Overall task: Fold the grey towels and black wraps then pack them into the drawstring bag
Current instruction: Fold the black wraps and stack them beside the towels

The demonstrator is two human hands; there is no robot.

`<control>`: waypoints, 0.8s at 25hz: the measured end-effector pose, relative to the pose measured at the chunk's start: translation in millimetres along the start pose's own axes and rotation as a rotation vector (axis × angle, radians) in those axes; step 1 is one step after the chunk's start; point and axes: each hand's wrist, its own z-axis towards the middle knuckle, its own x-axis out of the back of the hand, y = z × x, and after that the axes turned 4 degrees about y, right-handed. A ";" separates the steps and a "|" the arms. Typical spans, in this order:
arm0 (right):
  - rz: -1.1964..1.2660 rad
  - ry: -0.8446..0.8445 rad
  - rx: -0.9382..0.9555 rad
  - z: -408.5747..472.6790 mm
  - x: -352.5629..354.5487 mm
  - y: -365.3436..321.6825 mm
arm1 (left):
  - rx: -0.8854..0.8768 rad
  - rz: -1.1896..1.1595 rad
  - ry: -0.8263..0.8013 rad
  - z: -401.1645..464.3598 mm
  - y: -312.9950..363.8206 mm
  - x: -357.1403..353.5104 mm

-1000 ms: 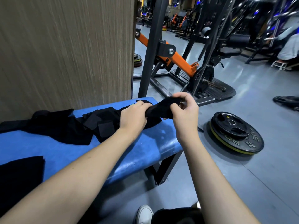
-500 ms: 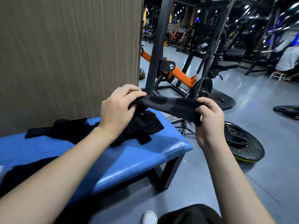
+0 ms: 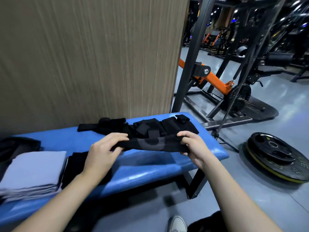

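Note:
A black wrap (image 3: 152, 145) with a grey ring mark is stretched flat between my two hands, just above the blue bench (image 3: 150, 168). My left hand (image 3: 104, 149) pinches its left end and my right hand (image 3: 192, 145) pinches its right end. Behind it, more black wraps (image 3: 145, 127) lie in a loose pile at the bench's far right. A stack of folded grey towels (image 3: 33, 169) sits at the left. A folded black piece (image 3: 75, 166) lies beside the towels, partly hidden by my left forearm. A dark fabric item (image 3: 18, 146) shows at the far left edge.
A wood-grain wall panel (image 3: 87, 56) stands right behind the bench. Right of the bench are a black and orange gym machine frame (image 3: 210, 77) and a weight plate (image 3: 275, 154) flat on the grey floor. My shoe (image 3: 177, 223) is below.
My hands have come down from chest height with the wrap and hold it low over the bench, spread wider. The view has swung left, bringing the grey towel stack into sight.

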 end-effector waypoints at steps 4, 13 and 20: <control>-0.094 -0.037 -0.003 5.4 -14.6 12.2 | 0.019 -0.099 -0.203 -13.3 -19.9 15.0; -0.619 -0.013 0.139 19.6 -13.0 31.1 | 0.032 0.137 -0.571 -38.9 -34.3 7.7; -0.955 -0.075 0.214 19.5 5.1 40.0 | -0.131 0.360 -0.498 -35.9 -38.7 -9.2</control>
